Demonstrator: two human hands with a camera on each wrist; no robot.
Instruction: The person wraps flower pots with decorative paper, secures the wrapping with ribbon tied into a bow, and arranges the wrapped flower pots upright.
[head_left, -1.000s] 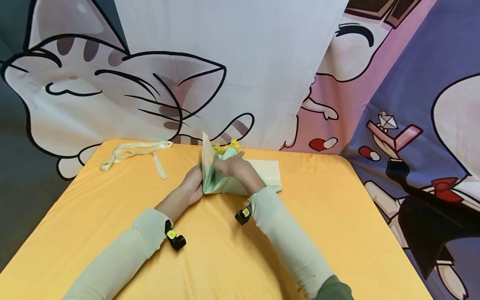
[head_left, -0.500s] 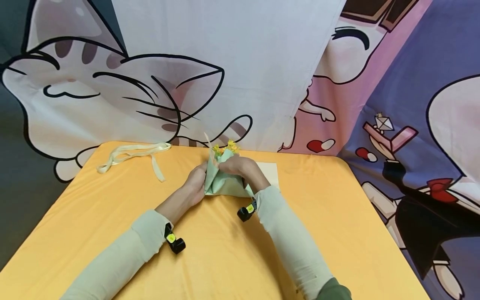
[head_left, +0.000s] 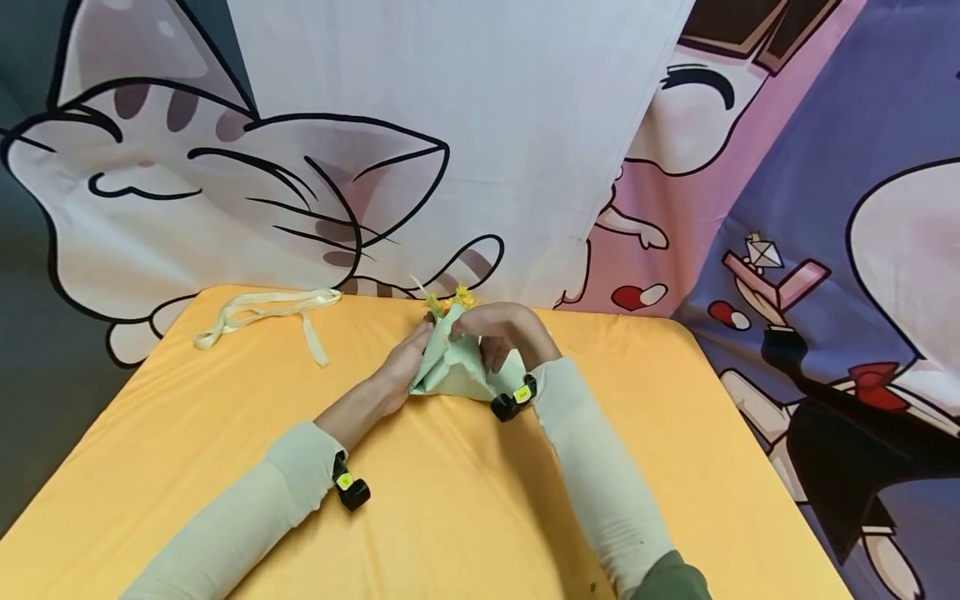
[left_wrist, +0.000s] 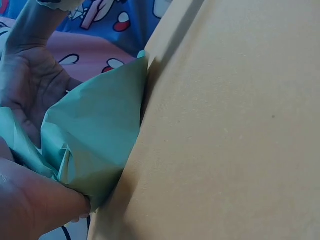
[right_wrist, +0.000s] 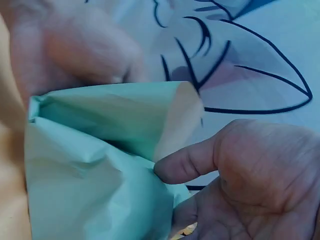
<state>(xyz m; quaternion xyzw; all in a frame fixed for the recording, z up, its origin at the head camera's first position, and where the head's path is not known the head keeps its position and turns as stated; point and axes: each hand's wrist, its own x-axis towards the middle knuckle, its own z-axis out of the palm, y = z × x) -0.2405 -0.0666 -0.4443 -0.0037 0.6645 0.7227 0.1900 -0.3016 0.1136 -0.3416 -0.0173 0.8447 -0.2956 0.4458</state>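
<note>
A sheet of pale green wrapping paper (head_left: 453, 371), folded into a cone, stands near the back of the table. Yellow flowers (head_left: 462, 297) poke out of its top. My left hand (head_left: 401, 367) holds the cone's left side; in the left wrist view my left hand (left_wrist: 40, 202) grips the paper's lower corner. My right hand (head_left: 506, 329) is bent over the upper right of the paper. The right wrist view shows my right hand (right_wrist: 255, 185) with its thumb on the paper (right_wrist: 95, 185) and a finger by its edge, close to the flowers.
A loosely looped cream ribbon (head_left: 258, 308) lies at the back left of the yellow-covered table (head_left: 420, 508). Behind the table hangs a cloth backdrop (head_left: 540, 142) printed with cartoon figures. Small black cameras are strapped to both wrists.
The paper's right part, flat on the table earlier, is now drawn up beneath my right hand. That hand has shifted slightly right. My left hand has slid up along the cone.
</note>
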